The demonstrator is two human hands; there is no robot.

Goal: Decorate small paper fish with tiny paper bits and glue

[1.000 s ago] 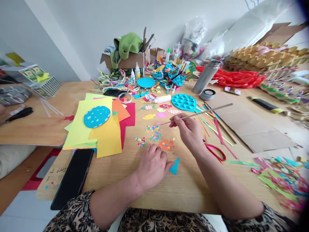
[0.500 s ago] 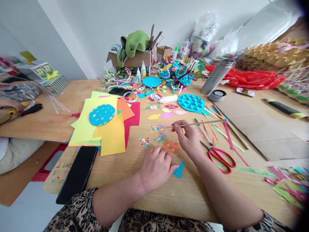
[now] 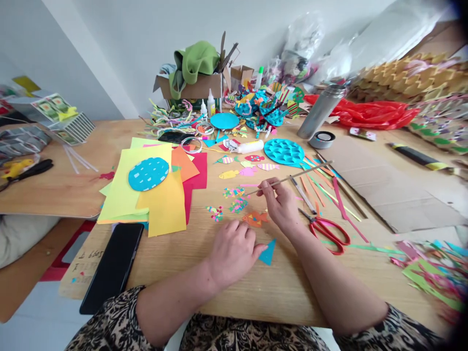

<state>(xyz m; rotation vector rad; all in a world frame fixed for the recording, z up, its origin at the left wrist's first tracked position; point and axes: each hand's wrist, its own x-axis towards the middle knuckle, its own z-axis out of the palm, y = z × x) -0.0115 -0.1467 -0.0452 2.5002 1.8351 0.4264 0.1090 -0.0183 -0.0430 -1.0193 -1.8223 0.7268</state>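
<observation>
My right hand [image 3: 281,207] is closed round a thin wooden stick [image 3: 305,171] in a pinch. The stick slants, its right end raised and its left tip at a cluster of small coloured paper dots [image 3: 234,193]. Resting on the table, my left hand [image 3: 234,253] has loosely bent fingers and its thumb held apart. That thumb is at the edge of a blue paper triangle [image 3: 268,252]; the fingertips are partly hidden. Between the hands lies an orange paper fish [image 3: 255,218]. Several other paper fish, one of them yellow [image 3: 228,174], lie beyond.
Red-handled scissors [image 3: 331,234] and a pen [image 3: 303,195] lie right of my hand. A dotted blue oval [image 3: 148,174] sits on coloured paper [image 3: 120,195], with a phone [image 3: 111,268] nearer. A steel flask [image 3: 321,112] and cardboard [image 3: 395,185] are at right.
The stick has tilted, its right end rising and its left tip staying by the paper dots. The view has shifted slightly. Another person's hand at the far left has left the picture.
</observation>
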